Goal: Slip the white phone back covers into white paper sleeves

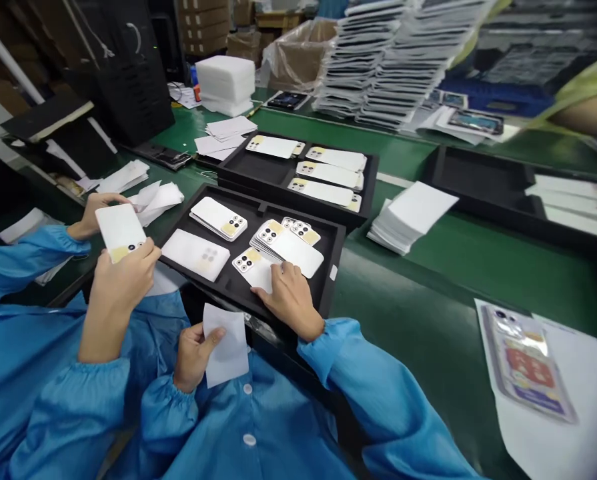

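Observation:
My left hand (195, 353) pinches a white sheet of paper (227, 343) in front of my blue smock. My right hand (293, 298) reaches into the near black tray (334, 267), thumb and fingers closed on the lower end of a white phone back cover (258, 268) with camera rings and a yellowish patch. Just behind it lies a pile of similar phone back covers (298, 250), loosely stacked. To the left in the same tray are another short stack of covers (218, 217) and a cover under translucent white paper (195, 255).
At left, a co-worker's hands (123, 287) hold a phone back cover (121, 230). A second black tray (258, 167) with covers sits behind. White paper stacks (408, 213) stand to the right, near a packaged phone case (525, 363). Another person's yellow sleeve (588, 87) shows far right.

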`<state>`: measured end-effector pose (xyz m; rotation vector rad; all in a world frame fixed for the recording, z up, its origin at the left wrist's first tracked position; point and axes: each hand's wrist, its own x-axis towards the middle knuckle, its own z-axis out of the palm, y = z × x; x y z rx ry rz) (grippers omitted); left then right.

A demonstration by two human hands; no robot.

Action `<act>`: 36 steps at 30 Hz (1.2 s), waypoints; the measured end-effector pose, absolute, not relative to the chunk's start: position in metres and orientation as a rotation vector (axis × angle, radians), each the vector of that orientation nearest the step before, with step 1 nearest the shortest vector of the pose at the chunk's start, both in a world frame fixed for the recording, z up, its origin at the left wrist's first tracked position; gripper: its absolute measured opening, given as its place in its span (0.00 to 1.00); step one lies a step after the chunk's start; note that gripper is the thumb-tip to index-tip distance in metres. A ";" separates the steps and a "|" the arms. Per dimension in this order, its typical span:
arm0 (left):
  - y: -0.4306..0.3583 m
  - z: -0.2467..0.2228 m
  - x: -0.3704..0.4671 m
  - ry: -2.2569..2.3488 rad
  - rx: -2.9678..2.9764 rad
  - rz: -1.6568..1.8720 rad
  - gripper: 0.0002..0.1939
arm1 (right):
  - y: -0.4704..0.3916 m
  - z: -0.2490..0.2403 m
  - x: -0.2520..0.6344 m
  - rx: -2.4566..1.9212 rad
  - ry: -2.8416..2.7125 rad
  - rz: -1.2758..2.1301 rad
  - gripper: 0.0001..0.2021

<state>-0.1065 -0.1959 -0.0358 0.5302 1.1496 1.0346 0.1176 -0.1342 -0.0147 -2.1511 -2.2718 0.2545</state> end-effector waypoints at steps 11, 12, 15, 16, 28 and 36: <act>-0.228 -0.068 -0.087 1.325 0.790 1.057 0.13 | -0.115 -0.010 0.102 -2.200 -2.216 0.381 0.29; -0.228 -0.067 -0.087 1.331 0.785 1.062 0.14 | -0.114 -0.010 0.102 -2.217 -2.209 0.407 0.29; -0.228 -0.065 -0.088 1.342 0.769 1.079 0.14 | -0.109 -0.007 0.103 -2.224 -2.235 0.504 0.29; -0.227 -0.065 -0.088 1.338 0.769 1.083 0.14 | -0.108 -0.006 0.102 -2.220 -2.247 0.522 0.28; -0.217 -0.062 -0.095 1.405 0.810 1.147 0.18 | -0.075 0.000 0.077 -2.064 -2.356 0.552 0.31; -0.215 -0.049 -0.091 1.374 0.811 1.202 0.13 | -0.065 -0.001 0.081 -2.103 -2.390 0.607 0.31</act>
